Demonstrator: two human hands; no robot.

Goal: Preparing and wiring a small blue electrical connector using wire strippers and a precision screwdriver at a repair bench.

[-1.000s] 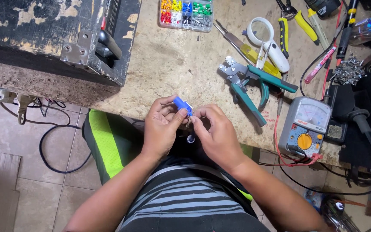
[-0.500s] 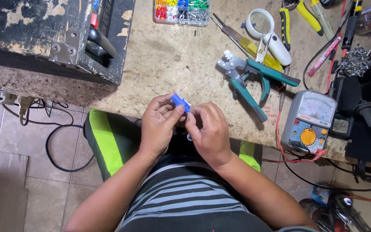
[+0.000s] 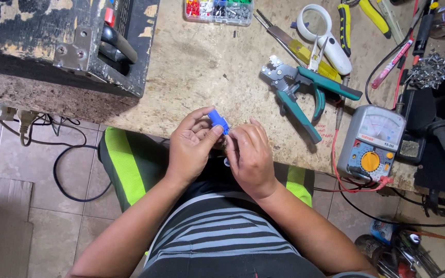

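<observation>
At the near edge of the worktop (image 3: 197,67), seen from the head camera, both hands meet over the person's lap. The left hand (image 3: 191,149) pinches a small blue connector (image 3: 218,120) between thumb and fingertips, the blue piece sticking up toward 12 o'clock above the knuckles. The right hand (image 3: 250,154) sits just beside it at 3 o'clock, fingers curled inward against the same connector; what else its fingers hold is hidden.

Up at 1 o'clock from the hands lies a green-handled crimping tool (image 3: 305,92), well apart from them. An analogue multimeter (image 3: 371,141) rests at 3 o'clock near the worktop's edge, a red lead trailing from it. Farther off at 1 o'clock lie a white magnifier (image 3: 325,36) and a yellow-handled screwdriver (image 3: 297,46). A clear box of coloured terminals (image 3: 218,10) sits at 12 o'clock. A scuffed black case (image 3: 63,41) fills the 10 o'clock corner.
</observation>
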